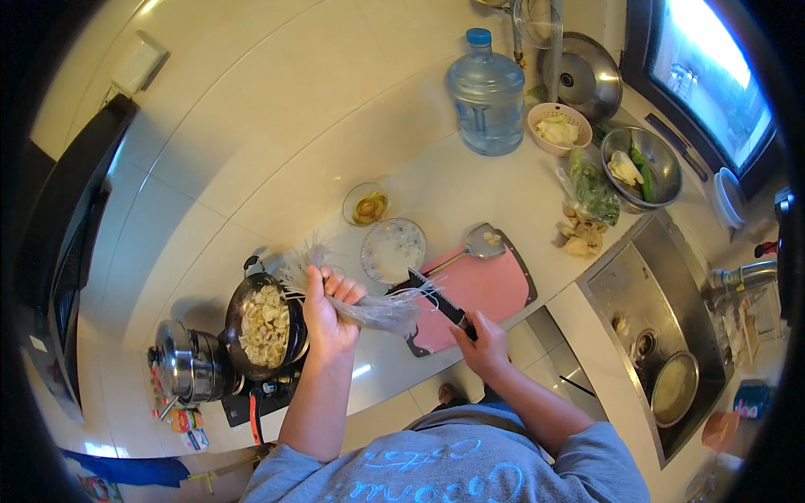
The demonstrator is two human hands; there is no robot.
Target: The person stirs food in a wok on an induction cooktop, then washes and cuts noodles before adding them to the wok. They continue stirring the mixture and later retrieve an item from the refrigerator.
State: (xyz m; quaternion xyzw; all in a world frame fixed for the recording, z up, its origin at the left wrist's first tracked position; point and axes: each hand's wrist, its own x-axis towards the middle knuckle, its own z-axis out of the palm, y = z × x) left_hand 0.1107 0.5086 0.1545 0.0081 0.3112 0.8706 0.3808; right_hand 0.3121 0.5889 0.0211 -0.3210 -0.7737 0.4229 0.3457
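Observation:
My left hand [332, 308] is closed around a bundle of dry, translucent glass noodles [383, 314], whose strands fan out at both ends. It is raised beside the wok [264, 324], over the counter's front part. In my right hand [483, 342] is a black cutting tool [440, 298] with a serrated edge; whether it is a knife or kitchen shears I cannot tell. Its blade points up-left at the loose right end of the noodles. Below lies a pink cutting board [503, 286], and on it rests a metal spatula [485, 244] with pale pieces on its head.
Pale chopped food fills the wok on the stove, next to a steel pot [195, 361]. Behind the board are a patterned plate [394, 251] and a glass bowl of yellow liquid [368, 207]. A water jug [486, 94], vegetables in a steel bowl [666, 170] and a sink [629, 314] stand rightward.

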